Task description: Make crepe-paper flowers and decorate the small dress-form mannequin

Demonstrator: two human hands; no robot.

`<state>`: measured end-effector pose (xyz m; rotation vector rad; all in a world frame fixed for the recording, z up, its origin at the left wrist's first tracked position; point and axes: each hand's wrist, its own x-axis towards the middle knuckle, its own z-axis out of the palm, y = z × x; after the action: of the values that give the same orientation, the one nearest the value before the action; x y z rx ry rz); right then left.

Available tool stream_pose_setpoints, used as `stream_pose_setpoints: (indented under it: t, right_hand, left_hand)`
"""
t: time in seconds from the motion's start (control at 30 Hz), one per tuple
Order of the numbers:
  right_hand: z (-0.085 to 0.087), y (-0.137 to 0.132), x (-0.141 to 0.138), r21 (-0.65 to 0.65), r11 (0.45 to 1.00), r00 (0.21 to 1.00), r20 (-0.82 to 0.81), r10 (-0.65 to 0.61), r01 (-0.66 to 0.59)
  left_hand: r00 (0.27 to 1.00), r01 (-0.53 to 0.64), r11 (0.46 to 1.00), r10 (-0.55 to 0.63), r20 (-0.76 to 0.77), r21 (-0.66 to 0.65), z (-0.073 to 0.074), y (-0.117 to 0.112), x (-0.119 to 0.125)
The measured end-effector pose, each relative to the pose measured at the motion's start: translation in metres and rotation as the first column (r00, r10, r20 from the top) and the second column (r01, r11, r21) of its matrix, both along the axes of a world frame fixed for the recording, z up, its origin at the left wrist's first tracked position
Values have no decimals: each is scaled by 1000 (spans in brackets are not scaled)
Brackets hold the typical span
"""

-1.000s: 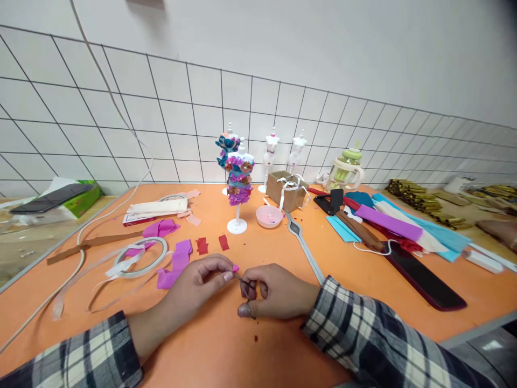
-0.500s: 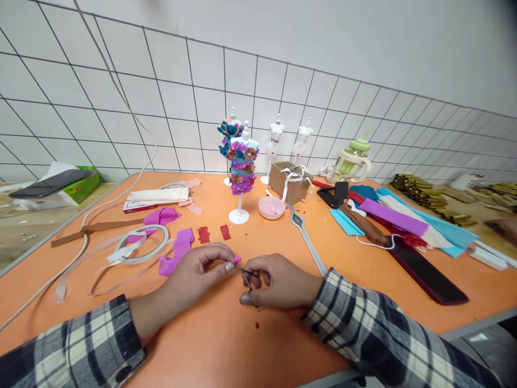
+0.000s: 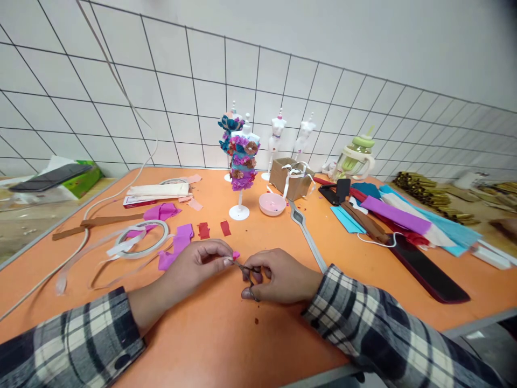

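Observation:
Between finger and thumb, my left hand [image 3: 205, 260] pinches a small bright pink scrap of paper [image 3: 236, 255]; whether it is folded I cannot tell. My right hand [image 3: 278, 275] is closed on small metal scissors [image 3: 251, 277], with fingers in the handle loops. Their tips reach the pink scrap at my left fingertips. Two red paper pieces [image 3: 204, 230] lie just beyond my left hand, and a purple crepe strip [image 3: 180, 245] lies beside it. Farther back stands a small white mannequin [image 3: 244, 161] dressed in purple, blue and brown paper flowers.
A pink bowl [image 3: 272, 205] and a cardboard box [image 3: 290, 178] stand behind my hands. Rolls of tape [image 3: 161, 237] and a cable [image 3: 85, 237] lie to the left. Coloured crepe paper [image 3: 398, 215], a dark phone-like slab [image 3: 428, 269] and a bottle [image 3: 357, 156] are to the right.
The scissors' handles look spread somewhat wider and their tips have shifted slightly at the pink scrap. Both hands stay nearly in place; the whole view has tilted a little.

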<state>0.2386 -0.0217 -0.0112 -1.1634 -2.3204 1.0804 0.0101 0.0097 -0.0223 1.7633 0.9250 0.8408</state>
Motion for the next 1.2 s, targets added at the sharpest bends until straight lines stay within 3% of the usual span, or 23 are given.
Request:
stream_pose_setpoints:
  t: [0.47, 0.77, 1.2]
  right_hand:
    - [-9, 4, 4, -178, 983, 993, -121, 12, -34]
    - [-4, 3, 6, -177, 982, 995, -92, 42, -58]
    - [-6, 4, 8, -217, 973, 997, -54, 61, -72]
  left_hand:
    - [999, 45, 998, -45, -9, 37, 5, 1, 0]
    - [994, 79, 995, -74, -82, 60, -1, 4, -3]
    - [981, 168, 985, -163, -105, 44, 4, 4, -1]
